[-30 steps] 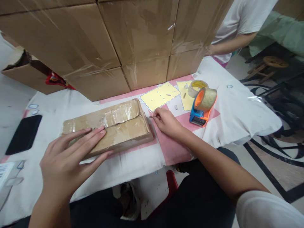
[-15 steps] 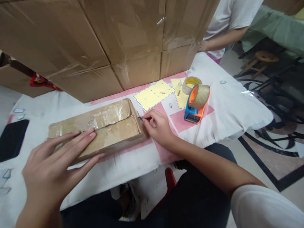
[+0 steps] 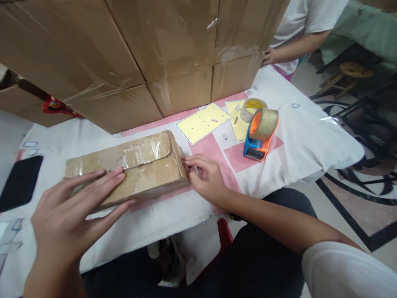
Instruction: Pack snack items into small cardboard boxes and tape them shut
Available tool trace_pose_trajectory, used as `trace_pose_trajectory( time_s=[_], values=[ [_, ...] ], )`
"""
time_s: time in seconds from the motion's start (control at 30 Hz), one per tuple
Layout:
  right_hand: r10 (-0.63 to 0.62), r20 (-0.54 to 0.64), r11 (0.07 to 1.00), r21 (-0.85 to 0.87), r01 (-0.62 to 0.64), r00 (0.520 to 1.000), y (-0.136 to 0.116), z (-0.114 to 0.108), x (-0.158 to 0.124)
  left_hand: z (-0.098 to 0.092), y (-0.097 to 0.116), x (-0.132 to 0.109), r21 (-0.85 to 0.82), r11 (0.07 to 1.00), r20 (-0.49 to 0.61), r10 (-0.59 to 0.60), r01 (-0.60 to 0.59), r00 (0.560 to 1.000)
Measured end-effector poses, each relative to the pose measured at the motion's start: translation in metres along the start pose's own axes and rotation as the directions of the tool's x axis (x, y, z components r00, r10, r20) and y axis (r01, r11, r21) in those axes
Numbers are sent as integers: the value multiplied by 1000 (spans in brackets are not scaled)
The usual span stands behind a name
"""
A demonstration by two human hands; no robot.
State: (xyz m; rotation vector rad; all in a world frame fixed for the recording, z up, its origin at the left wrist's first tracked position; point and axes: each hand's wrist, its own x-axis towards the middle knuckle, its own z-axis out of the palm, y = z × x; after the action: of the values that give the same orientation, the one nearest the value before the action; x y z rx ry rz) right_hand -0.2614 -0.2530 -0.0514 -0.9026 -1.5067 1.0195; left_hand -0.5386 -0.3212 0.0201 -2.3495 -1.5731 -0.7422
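Observation:
A flat brown cardboard parcel (image 3: 130,165), wrapped in clear tape, lies on the white and pink table cover (image 3: 297,140). My left hand (image 3: 71,211) rests flat on its near left part, fingers stretched out. My right hand (image 3: 203,176) is at the parcel's right end with its fingers curled, pinching a small thin thing I cannot make out against the end face. An orange and blue tape dispenser (image 3: 259,134) with a roll of clear tape stands to the right of my right hand.
A wall of large taped cartons (image 3: 149,54) stands right behind the parcel. A loose tape roll (image 3: 252,108) and yellow sheets (image 3: 203,122) lie beside the dispenser. A black phone (image 3: 18,182) lies at far left. Another person in a white shirt (image 3: 297,33) stands at the table's far right corner.
My right hand has moved from beside the parcel's right top edge down to its right end face. My left hand stays flat on the parcel. The view shifted slightly.

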Motion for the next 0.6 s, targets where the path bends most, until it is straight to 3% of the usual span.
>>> trace_pose_trajectory(
  time_s=[0.23,0.6],
  values=[
    [68,83,993,95,-75,994,-1,8,-18,-6,-19,5,-78,992,31,102,-100,994],
    [209,55,941,259,-216,976,10,1,0,-8,-17,5,-67,991,27,118,-116,993]
  ],
)
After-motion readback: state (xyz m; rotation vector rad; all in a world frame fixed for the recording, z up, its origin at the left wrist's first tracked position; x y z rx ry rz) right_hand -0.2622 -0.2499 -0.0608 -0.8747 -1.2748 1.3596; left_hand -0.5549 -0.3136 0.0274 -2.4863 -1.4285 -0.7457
